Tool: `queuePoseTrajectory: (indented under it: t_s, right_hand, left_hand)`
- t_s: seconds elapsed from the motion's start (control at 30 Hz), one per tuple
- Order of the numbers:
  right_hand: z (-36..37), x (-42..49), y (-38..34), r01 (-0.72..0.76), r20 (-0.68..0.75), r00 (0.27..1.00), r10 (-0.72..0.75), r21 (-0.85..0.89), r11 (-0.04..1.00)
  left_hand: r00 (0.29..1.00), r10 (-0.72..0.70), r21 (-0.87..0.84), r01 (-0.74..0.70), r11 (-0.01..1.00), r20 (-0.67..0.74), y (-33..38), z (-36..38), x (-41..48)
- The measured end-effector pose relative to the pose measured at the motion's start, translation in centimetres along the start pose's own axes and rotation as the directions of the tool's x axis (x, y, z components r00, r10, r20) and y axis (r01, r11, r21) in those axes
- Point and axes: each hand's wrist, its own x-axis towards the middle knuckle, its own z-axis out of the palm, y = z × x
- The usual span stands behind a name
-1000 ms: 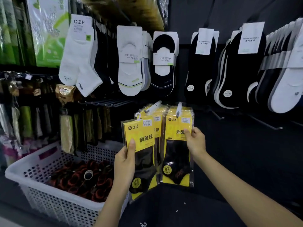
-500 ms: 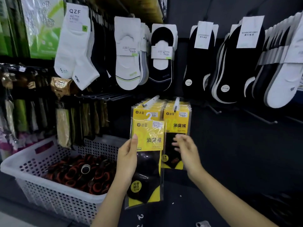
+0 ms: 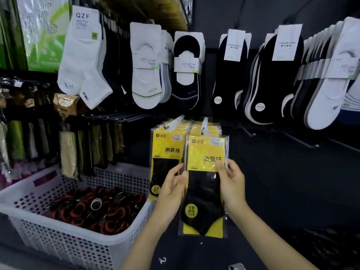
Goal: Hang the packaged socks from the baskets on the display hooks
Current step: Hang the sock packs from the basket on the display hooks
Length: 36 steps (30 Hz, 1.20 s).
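A yellow sock packet (image 3: pixel 205 184) with black socks inside is held upright in both hands, in front of the right-hand display hook (image 3: pixel 204 123). My left hand (image 3: pixel 171 193) grips its left edge. My right hand (image 3: pixel 231 184) pinches its right edge, thumb on the yellow card. Behind it, two stacks of the same yellow packets (image 3: pixel 165 151) hang on two white-tipped hooks, the left hook (image 3: pixel 174 121) being fully loaded. The held packet's top sits just below the right hook's tip.
A white perforated basket (image 3: pixel 64 240) at lower left holds several rolled black and red socks. Rows of white and black socks (image 3: pixel 146 71) hang above. Bare metal hooks (image 3: pixel 303 141) stick out at right. Dark packets hang at far left.
The packet moved right, from the left hook's front to the right hook's front. My right hand left the hanging stack and took hold of the packet's right edge.
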Motion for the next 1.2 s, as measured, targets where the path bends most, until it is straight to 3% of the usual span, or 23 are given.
queuePoseTrajectory:
  t_s: [0.17, 0.47, 0.6, 0.9, 1.07, 1.2]
  right_hand:
    - [-0.2, 1.1, 0.1, 0.017, -0.033, 0.999, -0.019, -0.064, 0.998]
    - [0.4, 4.5, 1.9, -0.089, -0.109, 0.992, 0.063, -0.263, 0.961]
    - [0.7, 5.7, 2.7, -0.161, -0.104, 0.986, 0.132, -0.344, 0.925]
    - [-4.4, -2.6, 7.3, -0.244, -0.073, 0.970, 0.234, -0.222, 0.944]
    - [-10.9, -13.5, 14.3, -0.521, -0.113, 0.853, 0.509, -0.241, 0.819]
    - [-16.4, -22.5, 19.3, -0.772, -0.193, 0.631, 0.752, -0.261, 0.580]
  left_hand:
    - [0.999, -0.020, 0.016, 0.020, 1.000, 0.034, -0.4, 1.1, -0.1]
    - [0.993, -0.118, -0.031, 0.118, 0.992, -0.001, -4.6, 2.3, 0.1]
    - [0.989, -0.141, 0.060, 0.143, 0.988, -0.032, -7.1, 2.2, 0.1]
    - [0.937, -0.315, 0.192, 0.340, 0.920, -0.152, -14.1, -0.6, -1.2]
    - [0.858, -0.501, 0.319, 0.509, 0.799, -0.115, -19.7, 0.6, -6.6]
    - [0.760, -0.648, 0.581, 0.505, 0.639, 0.053, -23.7, 2.1, -13.3]
